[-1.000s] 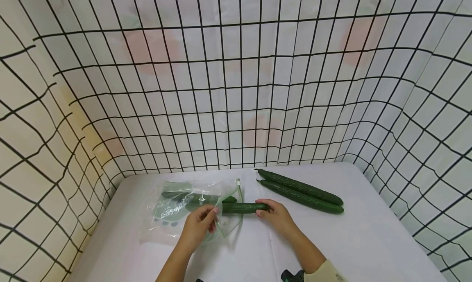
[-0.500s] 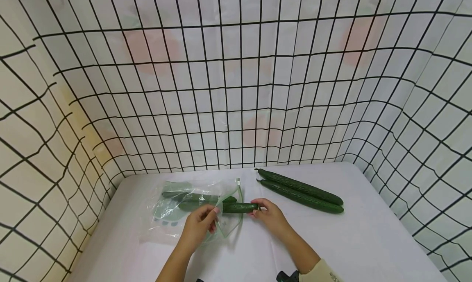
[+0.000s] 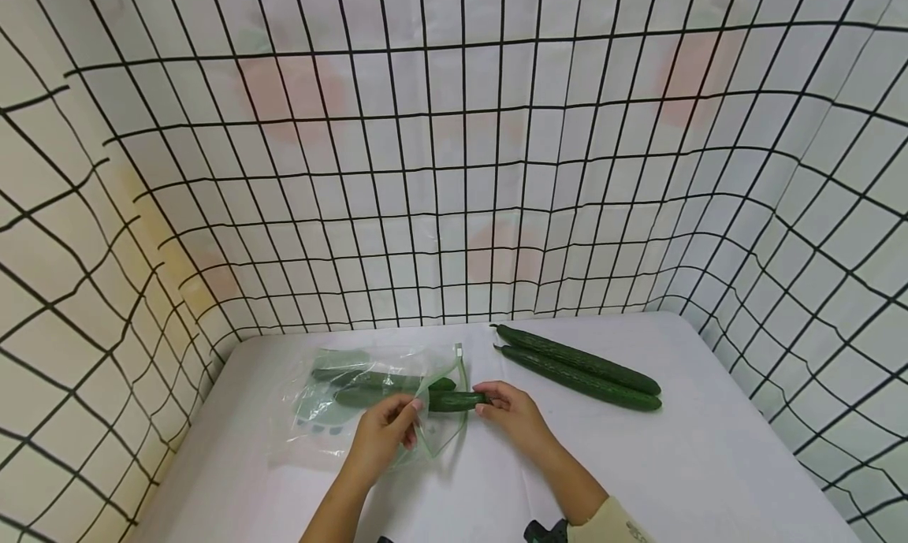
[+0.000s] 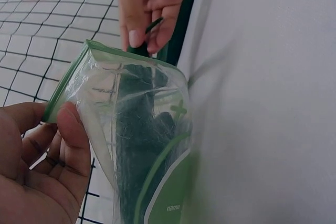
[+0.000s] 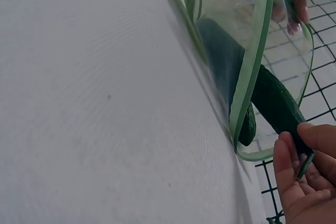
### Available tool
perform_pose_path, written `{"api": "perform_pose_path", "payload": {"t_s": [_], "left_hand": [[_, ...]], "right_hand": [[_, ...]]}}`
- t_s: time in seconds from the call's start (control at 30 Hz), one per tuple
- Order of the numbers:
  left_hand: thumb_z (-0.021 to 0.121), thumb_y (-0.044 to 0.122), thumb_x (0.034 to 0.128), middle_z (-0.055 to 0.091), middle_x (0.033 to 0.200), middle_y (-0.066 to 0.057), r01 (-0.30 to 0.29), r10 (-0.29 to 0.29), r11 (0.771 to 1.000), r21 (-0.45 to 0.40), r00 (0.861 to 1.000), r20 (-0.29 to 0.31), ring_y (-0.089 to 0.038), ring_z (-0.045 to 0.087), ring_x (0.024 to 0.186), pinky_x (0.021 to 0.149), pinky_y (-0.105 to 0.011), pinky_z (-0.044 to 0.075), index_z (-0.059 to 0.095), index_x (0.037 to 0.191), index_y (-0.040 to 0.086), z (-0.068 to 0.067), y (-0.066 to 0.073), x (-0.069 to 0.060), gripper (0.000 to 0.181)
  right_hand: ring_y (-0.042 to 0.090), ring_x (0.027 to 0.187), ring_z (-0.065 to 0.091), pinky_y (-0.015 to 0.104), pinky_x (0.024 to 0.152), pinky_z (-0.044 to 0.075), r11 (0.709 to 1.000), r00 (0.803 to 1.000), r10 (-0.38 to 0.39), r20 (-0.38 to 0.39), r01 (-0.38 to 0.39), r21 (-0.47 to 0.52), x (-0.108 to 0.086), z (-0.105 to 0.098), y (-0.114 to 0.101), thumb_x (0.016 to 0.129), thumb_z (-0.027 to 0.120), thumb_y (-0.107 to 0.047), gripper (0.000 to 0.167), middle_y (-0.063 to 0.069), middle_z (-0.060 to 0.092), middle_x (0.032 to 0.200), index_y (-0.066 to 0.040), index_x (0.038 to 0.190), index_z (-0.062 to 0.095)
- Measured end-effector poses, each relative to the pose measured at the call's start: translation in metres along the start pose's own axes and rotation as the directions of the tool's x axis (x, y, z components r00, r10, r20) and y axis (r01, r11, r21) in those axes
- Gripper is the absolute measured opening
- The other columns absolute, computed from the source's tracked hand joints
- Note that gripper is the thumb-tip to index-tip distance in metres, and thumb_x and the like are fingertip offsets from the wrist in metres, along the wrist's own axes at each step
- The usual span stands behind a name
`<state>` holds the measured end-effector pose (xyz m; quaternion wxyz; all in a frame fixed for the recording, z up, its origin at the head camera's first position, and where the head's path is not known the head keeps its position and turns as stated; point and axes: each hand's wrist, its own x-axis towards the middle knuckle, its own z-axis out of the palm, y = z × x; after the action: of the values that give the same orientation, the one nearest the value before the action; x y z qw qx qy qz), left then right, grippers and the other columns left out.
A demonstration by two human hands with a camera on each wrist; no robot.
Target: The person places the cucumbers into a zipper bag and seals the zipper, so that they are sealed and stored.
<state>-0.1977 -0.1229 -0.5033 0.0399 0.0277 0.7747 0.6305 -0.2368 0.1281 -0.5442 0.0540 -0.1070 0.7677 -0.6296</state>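
A clear zip bag (image 3: pixel 319 440) with a green-edged mouth lies on the left part of the table, its mouth facing right. My left hand (image 3: pixel 386 433) pinches the near edge of that mouth and holds it apart. One cucumber (image 5: pixel 275 98) is mostly inside the bag; its stem end sticks out, and my right hand (image 3: pixel 514 413) grips it there between thumb and fingers. Beside it a second cucumber (image 3: pixel 443 384) lies wholly within the bag. In the left wrist view the bag's printed side (image 4: pixel 168 192) partly covers the cucumbers.
Two more cucumbers (image 3: pixel 578 370) lie side by side at the back right of the white table (image 3: pixel 681 464). A black wire grid (image 3: pixel 464 172) stands round the back and both sides, with pale sheeting behind it.
My right hand has moved left, sliding the cucumber deeper into the bag, so less of it sticks out. The left hand and the bag's mouth have stayed in place.
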Motion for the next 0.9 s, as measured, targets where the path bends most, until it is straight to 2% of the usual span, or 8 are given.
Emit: {"api": "perform_pose_path", "payload": {"t_s": [0.27,0.4,0.5,0.6,0.7,0.9], "left_hand": [[0.065,0.033,0.0989,0.067,0.085,-0.014,0.006,-0.006,1.000,-0.002,1.000,-0.007,-0.016,0.060,0.063,0.058,-0.026,0.057,0.070,0.107,0.008,0.001,-0.001,0.000,0.027],[0.065,0.035,0.0989,0.067,0.086,-0.014,-0.001,0.001,1.000,0.004,1.000,-0.002,-0.015,0.060,0.064,0.059,-0.026,0.057,0.070,0.108,0.007,-0.001,-0.001,0.000,0.029],[0.065,0.035,0.0988,0.067,0.085,-0.014,-0.007,0.007,1.000,0.005,1.000,0.000,-0.015,0.060,0.063,0.059,-0.026,0.057,0.070,0.108,0.006,-0.001,0.000,0.000,0.031],[0.065,0.034,0.0988,0.066,0.085,-0.014,-0.009,0.009,1.000,0.003,1.000,-0.003,-0.015,0.060,0.063,0.058,-0.026,0.057,0.070,0.108,0.006,-0.002,0.000,0.001,0.030],[0.065,0.035,0.0988,0.066,0.084,-0.014,-0.008,0.008,1.000,0.002,1.000,-0.004,-0.015,0.060,0.063,0.058,-0.026,0.057,0.070,0.108,0.006,-0.002,-0.001,0.001,0.030],[0.066,0.037,0.0983,0.066,0.084,-0.012,0.000,0.000,1.000,0.006,1.000,0.001,-0.015,0.060,0.064,0.059,-0.026,0.057,0.070,0.109,0.007,-0.002,0.001,0.000,0.032]], "right_hand": [[0.008,0.098,0.069,0.017,0.083,0.057,0.997,1.000,0.025,0.003,-0.025,0.076,0.007,0.013,0.001,0.093,0.072,-0.009,0.036,0.023,0.068,0.122,0.005,0.125,0.064],[0.021,0.102,0.073,0.020,0.087,0.059,0.989,0.999,0.032,0.030,-0.036,0.143,0.010,0.016,0.001,0.096,0.067,-0.005,0.037,0.025,0.063,0.128,0.006,0.131,0.061],[0.031,0.105,0.073,0.025,0.090,0.060,0.983,0.999,0.023,0.042,-0.031,0.183,0.013,0.019,0.001,0.097,0.063,-0.002,0.038,0.029,0.062,0.126,0.010,0.132,0.058],[0.032,0.103,0.073,0.027,0.088,0.061,0.979,0.999,0.036,0.036,-0.043,0.200,0.015,0.023,0.001,0.096,0.063,-0.002,0.038,0.030,0.064,0.121,0.012,0.131,0.057],[0.027,0.100,0.074,0.023,0.085,0.060,0.982,0.998,0.059,0.017,-0.061,0.176,0.016,0.028,0.001,0.094,0.065,-0.003,0.036,0.027,0.068,0.116,0.010,0.127,0.061],[0.017,0.100,0.068,0.018,0.079,0.053,0.997,0.998,0.065,0.004,-0.065,0.040,0.016,0.037,0.002,0.093,0.071,-0.011,0.030,0.019,0.071,0.113,0.002,0.119,0.068]]}}
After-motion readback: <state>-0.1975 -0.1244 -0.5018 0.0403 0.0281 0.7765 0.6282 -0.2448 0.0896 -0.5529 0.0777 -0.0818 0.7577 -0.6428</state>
